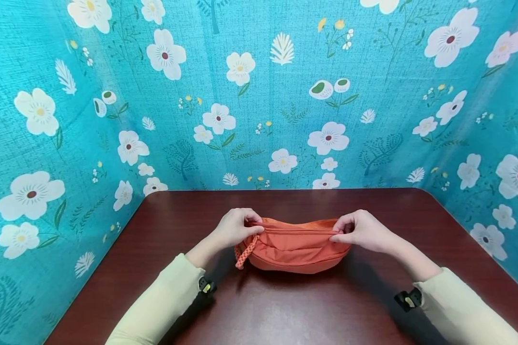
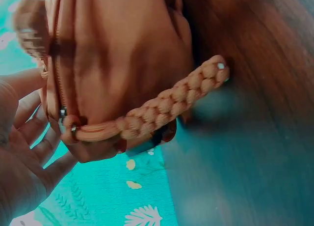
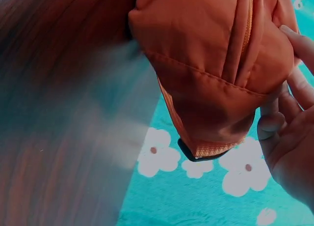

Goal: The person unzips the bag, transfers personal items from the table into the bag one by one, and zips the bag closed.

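An orange fanny pack (image 1: 300,251) is held by its top edge over the table, its zippered front turned towards me. At its upper left corner, my left hand (image 1: 238,228) pinches the fabric between thumb and fingers. The right hand (image 1: 362,231) pinches the upper right corner the same way. A braided cord pull (image 2: 169,105) hangs from the zipper at the left end; a second braided piece (image 2: 32,27) shows blurred in the left wrist view. In the right wrist view, a dark plastic fitting (image 3: 194,155) sits at the bag's narrow end. The bag's back is hidden.
The dark red-brown wooden table (image 1: 280,306) has rounded far corners. Turquoise cloth with white flowers (image 1: 259,120) hangs behind it and along both sides. Small dark devices sit at the left cuff (image 1: 207,286) and the right cuff (image 1: 409,300).
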Action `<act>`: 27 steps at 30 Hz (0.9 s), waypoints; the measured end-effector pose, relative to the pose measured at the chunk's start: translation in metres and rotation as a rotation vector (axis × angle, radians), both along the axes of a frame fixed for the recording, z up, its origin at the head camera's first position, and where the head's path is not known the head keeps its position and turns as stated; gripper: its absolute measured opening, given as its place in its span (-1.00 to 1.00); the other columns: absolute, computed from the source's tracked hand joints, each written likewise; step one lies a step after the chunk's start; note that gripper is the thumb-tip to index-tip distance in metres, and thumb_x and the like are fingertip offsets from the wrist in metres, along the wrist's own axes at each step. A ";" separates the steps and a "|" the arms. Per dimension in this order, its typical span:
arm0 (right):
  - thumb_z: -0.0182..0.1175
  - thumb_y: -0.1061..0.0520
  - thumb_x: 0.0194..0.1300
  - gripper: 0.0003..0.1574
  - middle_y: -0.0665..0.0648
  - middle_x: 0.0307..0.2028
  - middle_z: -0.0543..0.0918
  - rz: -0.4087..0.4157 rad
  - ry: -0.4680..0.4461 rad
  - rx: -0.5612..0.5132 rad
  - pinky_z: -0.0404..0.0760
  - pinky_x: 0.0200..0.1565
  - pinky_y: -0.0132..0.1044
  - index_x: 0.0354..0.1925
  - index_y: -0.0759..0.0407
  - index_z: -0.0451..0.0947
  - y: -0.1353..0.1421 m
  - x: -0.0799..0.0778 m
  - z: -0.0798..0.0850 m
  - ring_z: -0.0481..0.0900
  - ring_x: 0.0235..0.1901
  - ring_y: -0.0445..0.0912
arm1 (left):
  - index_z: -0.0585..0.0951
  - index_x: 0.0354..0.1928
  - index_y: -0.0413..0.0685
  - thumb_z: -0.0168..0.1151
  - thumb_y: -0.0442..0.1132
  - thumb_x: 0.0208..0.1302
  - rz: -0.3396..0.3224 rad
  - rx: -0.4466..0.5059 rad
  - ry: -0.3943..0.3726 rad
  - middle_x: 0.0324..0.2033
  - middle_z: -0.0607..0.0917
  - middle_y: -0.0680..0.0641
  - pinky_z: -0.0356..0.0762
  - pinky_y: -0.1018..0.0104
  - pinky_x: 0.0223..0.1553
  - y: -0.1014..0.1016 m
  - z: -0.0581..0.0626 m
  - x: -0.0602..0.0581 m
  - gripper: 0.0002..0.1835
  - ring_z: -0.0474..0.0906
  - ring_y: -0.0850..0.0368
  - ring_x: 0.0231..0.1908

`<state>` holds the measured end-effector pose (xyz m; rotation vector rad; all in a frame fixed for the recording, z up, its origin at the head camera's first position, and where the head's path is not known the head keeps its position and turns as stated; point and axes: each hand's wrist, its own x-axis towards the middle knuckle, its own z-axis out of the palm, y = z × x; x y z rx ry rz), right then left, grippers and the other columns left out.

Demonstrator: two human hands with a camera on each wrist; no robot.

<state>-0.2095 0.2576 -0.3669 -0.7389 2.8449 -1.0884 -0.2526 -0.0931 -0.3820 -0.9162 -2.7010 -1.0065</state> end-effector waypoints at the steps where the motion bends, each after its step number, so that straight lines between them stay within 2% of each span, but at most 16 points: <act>1: 0.49 0.03 0.06 -0.88 -0.09 -0.64 0.52 -0.007 -0.005 0.008 0.34 -0.57 -0.34 -0.44 -0.05 0.70 0.001 -0.003 -0.002 0.36 -0.62 -0.19 | 0.71 -0.35 0.06 0.46 -0.20 0.12 0.003 -0.006 -0.020 -0.40 0.68 0.18 0.51 0.30 -0.26 0.001 -0.002 -0.001 -0.92 0.52 0.26 -0.38; 6: 0.50 0.04 0.04 -0.78 -0.09 -0.52 0.56 -0.008 -0.003 0.055 0.48 -0.45 -0.32 -0.35 0.03 0.66 0.005 -0.014 -0.017 0.46 -0.49 -0.15 | 0.70 -0.38 0.08 0.44 -0.20 0.14 0.002 -0.051 -0.126 -0.39 0.67 0.16 0.43 0.32 -0.32 0.003 -0.016 -0.007 -0.94 0.45 0.25 -0.45; 9: 0.51 0.04 0.01 -0.70 -0.10 -0.45 0.56 0.003 0.011 0.070 0.53 -0.36 -0.31 -0.30 0.05 0.62 0.004 -0.015 -0.025 0.48 -0.41 -0.14 | 0.69 -0.39 0.10 0.44 -0.20 0.14 0.000 -0.067 -0.153 -0.42 0.65 0.20 0.40 0.32 -0.35 0.001 -0.022 -0.008 -0.93 0.42 0.25 -0.49; 13: 0.53 0.04 0.00 -0.66 -0.11 -0.44 0.54 0.003 0.034 0.079 0.52 -0.32 -0.29 -0.29 0.04 0.59 0.003 -0.013 -0.029 0.48 -0.39 -0.15 | 0.70 -0.35 0.10 0.45 -0.21 0.13 -0.012 -0.079 -0.124 -0.40 0.66 0.21 0.42 0.33 -0.32 0.000 -0.024 -0.007 -0.91 0.44 0.28 -0.47; 18: 0.53 0.07 0.00 -0.67 -0.11 -0.43 0.55 0.006 0.039 0.066 0.54 -0.30 -0.29 -0.27 0.02 0.61 0.004 -0.011 -0.027 0.49 -0.38 -0.14 | 0.70 -0.31 0.09 0.45 -0.21 0.13 -0.041 -0.070 -0.078 -0.39 0.68 0.21 0.46 0.32 -0.26 -0.003 -0.023 -0.005 -0.90 0.50 0.30 -0.39; 27: 0.49 0.05 0.05 -0.72 -0.13 -0.42 0.59 0.066 0.041 0.027 0.55 -0.31 -0.29 -0.26 -0.01 0.63 0.008 -0.005 -0.020 0.51 -0.39 -0.15 | 0.70 -0.29 0.10 0.47 -0.18 0.11 -0.064 -0.051 -0.072 -0.41 0.64 0.23 0.48 0.32 -0.25 -0.005 -0.018 0.000 -0.87 0.52 0.32 -0.37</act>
